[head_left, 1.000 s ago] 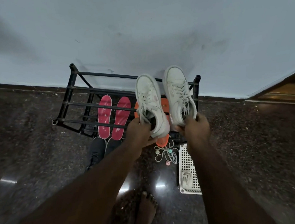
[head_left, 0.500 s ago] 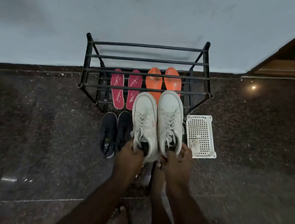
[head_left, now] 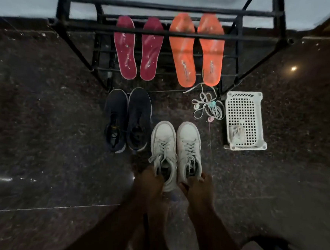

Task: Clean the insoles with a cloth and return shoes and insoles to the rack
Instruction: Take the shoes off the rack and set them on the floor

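Two white lace-up sneakers stand side by side on the dark floor, toes toward the rack. My left hand [head_left: 152, 180] grips the heel of the left white sneaker [head_left: 163, 144]. My right hand [head_left: 196, 186] grips the heel of the right white sneaker [head_left: 189, 144]. A pair of dark red insoles [head_left: 138, 47] and a pair of orange insoles [head_left: 196, 48] lie on the low bars of the black metal rack [head_left: 169, 6]. A crumpled cloth [head_left: 237, 132] lies in the white basket [head_left: 244, 103].
A pair of dark blue sneakers [head_left: 127, 120] stands left of the white ones, in front of the rack. Loose white laces with small beads [head_left: 208, 106] lie on the floor beside the basket. The rack stands against a pale wall. My bare foot shows between my arms.
The white sneakers have come down from the rack's top level and back toward me, and now rest on the floor. The view has tilted down and closer to the floor.
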A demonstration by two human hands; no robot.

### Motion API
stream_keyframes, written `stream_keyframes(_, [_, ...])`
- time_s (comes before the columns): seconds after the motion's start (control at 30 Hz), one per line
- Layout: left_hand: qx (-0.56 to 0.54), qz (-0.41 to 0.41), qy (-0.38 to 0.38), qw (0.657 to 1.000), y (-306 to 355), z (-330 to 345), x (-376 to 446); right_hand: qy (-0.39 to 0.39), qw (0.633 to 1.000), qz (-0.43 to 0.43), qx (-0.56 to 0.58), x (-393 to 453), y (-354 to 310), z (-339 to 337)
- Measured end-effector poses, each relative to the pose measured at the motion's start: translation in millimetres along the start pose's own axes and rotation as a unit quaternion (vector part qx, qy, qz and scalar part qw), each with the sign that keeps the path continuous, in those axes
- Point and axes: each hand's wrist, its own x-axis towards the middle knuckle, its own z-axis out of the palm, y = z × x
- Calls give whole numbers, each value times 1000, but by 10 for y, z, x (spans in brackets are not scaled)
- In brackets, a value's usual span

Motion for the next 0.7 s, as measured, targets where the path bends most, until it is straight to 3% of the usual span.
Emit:
stream_keyframes(0.17, [-17,-8,-6,1000,-400,407,969,-8,1000,-14,-24,740,200,246])
stream_keyframes(0.33, [11,32,18,999,147,255,1190,-48,999,-15,-2,1300,128,536])
stream_keyframes(0.7, [35,55,97,993,436,234,1634,-60,997,-1,54,1761,-22,1087])
